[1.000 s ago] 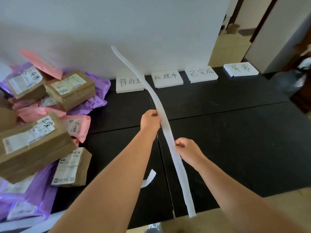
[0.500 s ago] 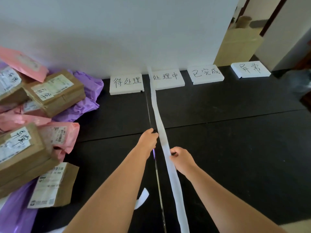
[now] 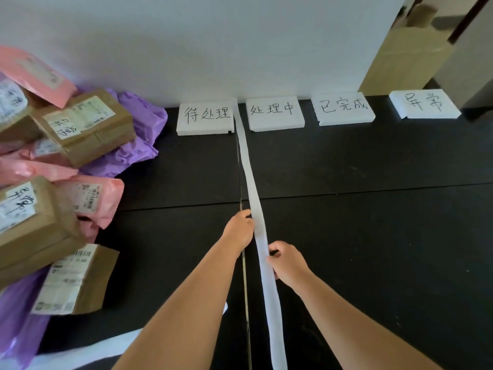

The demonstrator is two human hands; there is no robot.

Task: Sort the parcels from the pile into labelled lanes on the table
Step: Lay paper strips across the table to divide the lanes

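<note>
A long white strip (image 3: 252,188) lies on the black table (image 3: 373,249), running from between the first two white label blocks toward me. My left hand (image 3: 240,227) holds the strip's left edge near the table's middle. A little nearer, my right hand (image 3: 286,260) pinches the strip. A pile of parcels fills the left: brown boxes (image 3: 88,126) with labels, pink bags (image 3: 98,198) and purple bags (image 3: 138,145). Several white label blocks with handwritten characters (image 3: 205,118) (image 3: 274,113) (image 3: 344,108) (image 3: 424,104) stand in a row along the white wall.
Another white strip (image 3: 88,351) lies at the near left edge, partly under my left arm. A cardboard piece (image 3: 405,57) leans at the back right beside a doorway. Seams divide the black table into panels.
The strip's far end, raised in the air a second ago, now lies flat on the table between the first two label blocks. Both hands have lowered with it.
</note>
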